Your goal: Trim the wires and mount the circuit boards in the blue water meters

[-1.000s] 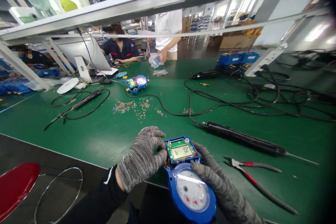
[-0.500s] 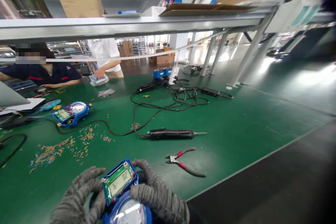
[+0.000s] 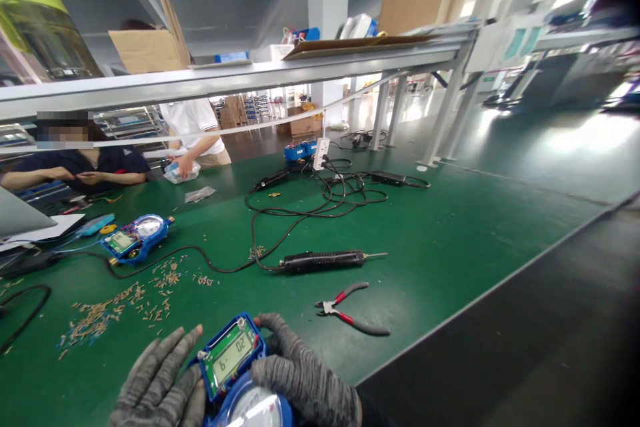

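A blue gauge unit [image 3: 253,403] with a bare green circuit board and lit LCD screen [image 3: 233,355] is at the bottom of the view, its lower end cut off by the frame. My right hand [image 3: 305,370], in a grey knitted glove, is closed round its right side, thumb over the round dial. Along the unit's left side lies my left hand [image 3: 163,380], also gloved, its fingers stretched out and slightly apart. Diagonal cutters [image 3: 345,310] with red and grey handles rest, jaws apart, to the right. Beyond them lies a black electric screwdriver [image 3: 325,260].
Loose screws [image 3: 100,310] are scattered on the green table [image 3: 425,267] at left. Another blue gauge unit [image 3: 137,237] sits behind them. Tangled black cables [image 3: 345,197] run to a white power strip [image 3: 321,153]. A shelf beam [image 3: 250,77] crosses above; two people are across the table.
My left hand's fingers have straightened from a curled hold and now lie flatter beside the gauge unit. My right hand keeps its grip. The camera view has tilted up slightly and turned right.
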`<state>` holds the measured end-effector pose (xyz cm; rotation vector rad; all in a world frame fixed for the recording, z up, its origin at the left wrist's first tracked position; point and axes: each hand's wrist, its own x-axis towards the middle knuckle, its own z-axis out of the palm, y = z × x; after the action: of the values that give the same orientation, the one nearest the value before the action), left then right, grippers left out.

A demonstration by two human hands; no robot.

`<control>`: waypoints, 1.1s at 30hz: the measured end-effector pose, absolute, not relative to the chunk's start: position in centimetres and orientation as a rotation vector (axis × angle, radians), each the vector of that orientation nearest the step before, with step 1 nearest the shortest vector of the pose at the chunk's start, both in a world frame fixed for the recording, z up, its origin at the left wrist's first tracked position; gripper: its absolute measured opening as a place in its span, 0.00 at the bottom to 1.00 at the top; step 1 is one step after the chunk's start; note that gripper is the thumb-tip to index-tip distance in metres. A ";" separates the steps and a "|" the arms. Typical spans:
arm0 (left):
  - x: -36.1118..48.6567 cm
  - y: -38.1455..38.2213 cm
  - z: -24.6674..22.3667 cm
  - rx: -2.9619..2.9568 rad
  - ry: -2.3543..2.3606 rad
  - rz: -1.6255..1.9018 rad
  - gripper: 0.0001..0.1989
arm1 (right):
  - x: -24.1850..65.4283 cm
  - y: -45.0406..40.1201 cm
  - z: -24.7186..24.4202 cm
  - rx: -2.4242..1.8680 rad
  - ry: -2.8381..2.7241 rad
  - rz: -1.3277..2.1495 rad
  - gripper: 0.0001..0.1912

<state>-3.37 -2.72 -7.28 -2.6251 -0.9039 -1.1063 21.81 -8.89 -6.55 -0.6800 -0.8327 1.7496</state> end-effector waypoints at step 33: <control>-2.7 -7.0 -5.2 -2.644 -1.004 -1.015 0.12 | 20.7 -8.6 -5.5 -1.045 -0.658 1.733 0.37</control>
<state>-2.68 -7.03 -5.20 -2.6437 -1.0044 -1.0149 20.74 -8.59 -5.48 -1.0453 -0.6578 1.7327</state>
